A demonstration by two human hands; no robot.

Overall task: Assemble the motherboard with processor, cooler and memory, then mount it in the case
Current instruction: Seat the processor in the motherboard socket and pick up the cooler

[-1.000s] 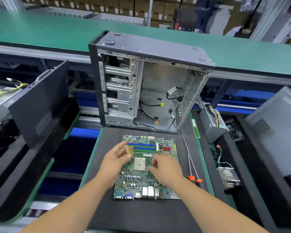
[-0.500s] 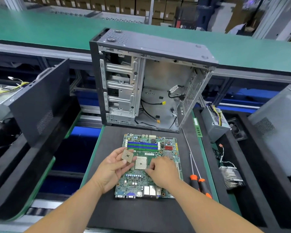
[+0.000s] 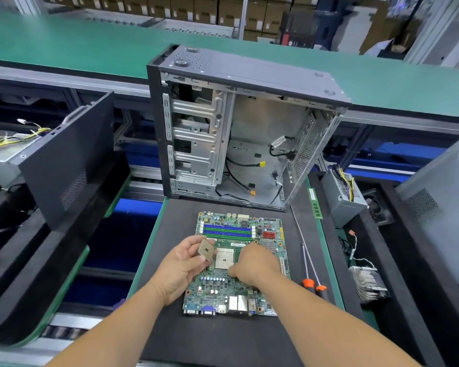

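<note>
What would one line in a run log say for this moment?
left hand: holds processor above board | right hand: at socket edge, grip unclear | motherboard: flat on mat | case: open behind

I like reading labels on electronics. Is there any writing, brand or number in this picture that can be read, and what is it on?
None can be read for certain.
White sticker on the motherboard: characters too blurred.
White label on the memory stick: too small.
Tag on the cable in the case: unreadable.
Processor: no marking shows.
</note>
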